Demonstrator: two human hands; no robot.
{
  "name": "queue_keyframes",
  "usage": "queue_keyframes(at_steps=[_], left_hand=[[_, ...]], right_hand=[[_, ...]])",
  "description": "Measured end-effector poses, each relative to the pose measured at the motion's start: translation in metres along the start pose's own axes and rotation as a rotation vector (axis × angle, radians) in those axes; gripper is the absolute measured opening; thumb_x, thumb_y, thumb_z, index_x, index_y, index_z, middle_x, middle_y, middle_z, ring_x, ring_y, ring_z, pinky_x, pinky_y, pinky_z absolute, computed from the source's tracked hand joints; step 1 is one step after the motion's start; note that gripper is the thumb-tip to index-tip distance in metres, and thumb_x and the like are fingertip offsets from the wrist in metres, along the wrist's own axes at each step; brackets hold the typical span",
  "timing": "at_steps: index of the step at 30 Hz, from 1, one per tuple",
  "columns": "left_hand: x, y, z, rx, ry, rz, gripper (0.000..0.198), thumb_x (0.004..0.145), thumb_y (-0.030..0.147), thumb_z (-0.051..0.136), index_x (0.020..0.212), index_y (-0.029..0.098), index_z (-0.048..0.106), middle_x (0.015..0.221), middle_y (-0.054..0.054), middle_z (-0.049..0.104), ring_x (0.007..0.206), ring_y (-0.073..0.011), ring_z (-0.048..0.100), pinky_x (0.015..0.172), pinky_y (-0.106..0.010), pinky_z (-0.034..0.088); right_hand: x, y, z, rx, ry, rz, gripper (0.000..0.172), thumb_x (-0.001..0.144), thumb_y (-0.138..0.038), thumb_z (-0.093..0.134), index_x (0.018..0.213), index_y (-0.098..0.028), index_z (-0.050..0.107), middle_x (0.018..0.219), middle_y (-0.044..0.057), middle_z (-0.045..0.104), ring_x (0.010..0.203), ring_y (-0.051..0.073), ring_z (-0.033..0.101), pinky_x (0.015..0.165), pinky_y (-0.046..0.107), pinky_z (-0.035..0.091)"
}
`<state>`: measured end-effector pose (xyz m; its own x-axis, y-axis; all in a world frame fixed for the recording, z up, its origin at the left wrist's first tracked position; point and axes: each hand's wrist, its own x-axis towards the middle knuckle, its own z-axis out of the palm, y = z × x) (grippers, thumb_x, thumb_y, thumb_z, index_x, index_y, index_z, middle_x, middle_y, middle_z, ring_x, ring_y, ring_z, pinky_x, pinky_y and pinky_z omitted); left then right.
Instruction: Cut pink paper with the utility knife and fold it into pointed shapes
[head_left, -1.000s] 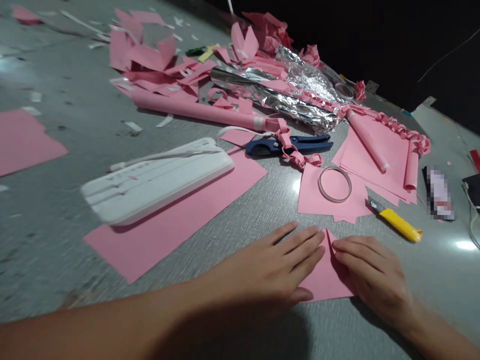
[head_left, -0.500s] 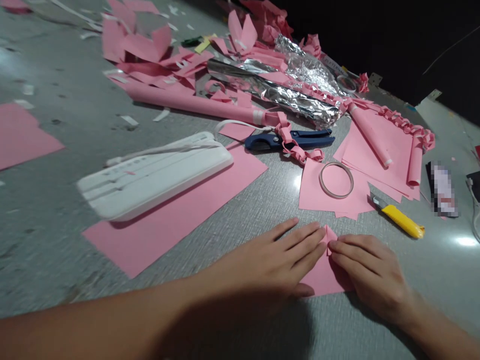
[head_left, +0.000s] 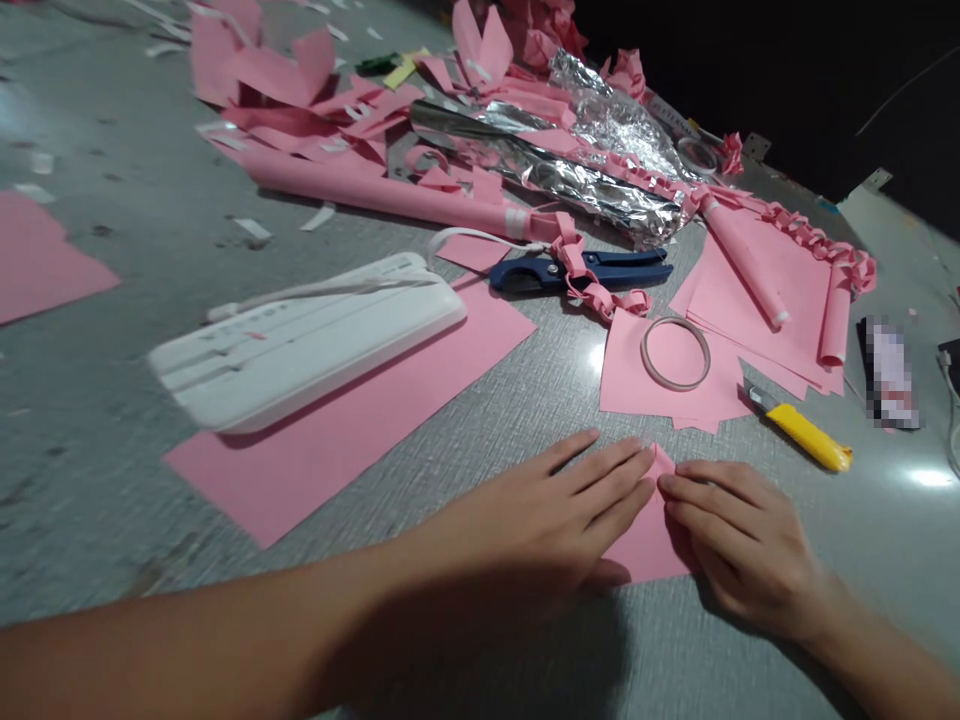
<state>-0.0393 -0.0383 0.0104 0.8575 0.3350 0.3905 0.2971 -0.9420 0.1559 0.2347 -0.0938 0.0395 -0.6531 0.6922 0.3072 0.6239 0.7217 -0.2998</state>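
A small sheet of pink paper [head_left: 651,545] lies on the grey table between my hands, its far corners folded in to a peak. My left hand [head_left: 559,510] rests flat across its left side, fingers stretched out and tips at the fold. From the right, my right hand [head_left: 746,535] presses its fingers together on the folded edge; its thumb is mostly hidden. Just beyond the peak, a roll of tape [head_left: 707,365] sits on another pink sheet [head_left: 621,385]. A yellow box cutter [head_left: 806,438] lies to the right with its blade showing.
A white power strip [head_left: 322,335] rests on a long pink sheet [head_left: 262,490] at left. Blue-handled scissors [head_left: 517,272] lie under a paper chain [head_left: 574,262]. Crumpled foil [head_left: 600,200], paper rolls [head_left: 375,195] and scraps crowd the far side. A phone-like object [head_left: 889,375] is far right.
The camera view has shifted slightly. My right fingertips have moved a little at the folded edge, and my left hand stays flat on the paper.
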Motion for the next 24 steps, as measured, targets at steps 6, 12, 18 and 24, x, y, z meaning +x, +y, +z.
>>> queue_keyframes(at_steps=[6,12,18,24], left_hand=[[-0.0014,0.0007,-0.0001,-0.039,-0.043,-0.009,0.057,0.113,0.050,0.061,0.150,0.007,0.061,0.157,-0.019,0.066,0.148,-0.0324,0.060,0.125,-0.045,0.041],[-0.0031,0.0027,0.0006,-0.045,-0.066,-0.018,0.057,0.115,0.050,0.059,0.153,0.008,0.060,0.164,-0.018,0.060,0.152,-0.0320,0.056,0.128,-0.045,0.038],[0.0004,0.0012,-0.0036,-0.050,-0.104,-0.005,0.055,0.117,0.049,0.054,0.154,0.009,0.059,0.169,-0.015,0.055,0.158,-0.0280,0.049,0.131,-0.042,0.033],[0.0032,-0.0001,-0.0041,-0.051,-0.129,-0.017,0.058,0.115,0.051,0.057,0.155,0.009,0.059,0.164,-0.015,0.061,0.156,-0.0279,0.053,0.131,-0.043,0.034]], right_hand=[[-0.0011,0.0009,-0.0002,0.008,-0.027,-0.002,0.038,0.098,0.000,0.053,0.128,-0.013,0.072,0.127,0.016,0.083,0.120,0.029,0.077,0.095,0.047,0.065],[-0.0009,0.0008,-0.0001,0.016,-0.017,-0.009,0.036,0.098,0.000,0.054,0.127,-0.011,0.072,0.127,0.017,0.083,0.120,0.028,0.077,0.095,0.046,0.065],[-0.0012,0.0006,0.0001,0.002,-0.029,-0.016,0.033,0.099,-0.001,0.054,0.125,-0.011,0.072,0.127,0.017,0.083,0.121,0.028,0.076,0.097,0.046,0.064],[0.0019,-0.0009,-0.0005,-0.017,-0.011,-0.024,0.038,0.096,-0.001,0.051,0.126,-0.013,0.072,0.127,0.016,0.084,0.119,0.029,0.078,0.093,0.046,0.066]])
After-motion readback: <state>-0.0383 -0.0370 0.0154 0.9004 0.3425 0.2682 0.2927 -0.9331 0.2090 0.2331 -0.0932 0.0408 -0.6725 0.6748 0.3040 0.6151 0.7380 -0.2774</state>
